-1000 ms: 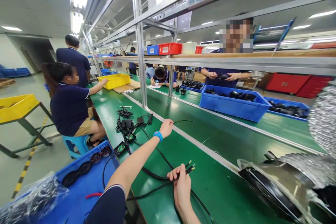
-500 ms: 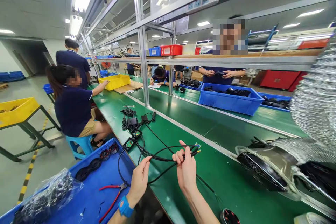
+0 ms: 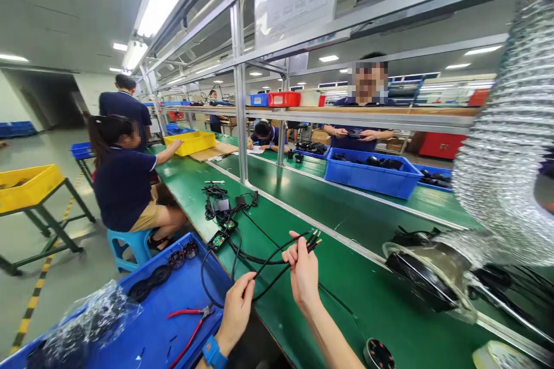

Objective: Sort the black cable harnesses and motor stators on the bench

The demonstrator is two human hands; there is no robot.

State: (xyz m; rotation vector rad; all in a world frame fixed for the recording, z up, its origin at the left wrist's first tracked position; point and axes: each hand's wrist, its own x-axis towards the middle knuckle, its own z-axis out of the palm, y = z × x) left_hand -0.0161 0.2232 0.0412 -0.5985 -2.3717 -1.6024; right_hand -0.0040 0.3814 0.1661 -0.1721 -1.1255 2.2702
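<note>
Black cables [image 3: 272,258] run across the green bench, several of them gathered near their stripped ends. My right hand [image 3: 302,268] is closed round this bunch, and coloured wire tips [image 3: 317,236] stick out beyond its fingers. Lower and to the left, my left hand [image 3: 237,305], with a blue band at the wrist, pinches one black cable between thumb and fingers. The cables lead back to small open housings with green circuit boards [image 3: 219,239] at the bench edge. Red-handled pliers [image 3: 194,323] lie in the blue bin, left of my left hand.
The blue bin [image 3: 151,351] at lower left also holds a plastic-wrapped bundle [image 3: 89,323] and round black parts. A fan-like extractor [image 3: 426,277] with a silver duct [image 3: 489,184] stands at right. A round motor-like part [image 3: 378,353] lies in front. Co-workers sit and stand beyond.
The camera view has shifted slightly. Both hands keep their hold on the cables, with the left hand a little closer to the right. The co-worker across the bench still handles a dark part.
</note>
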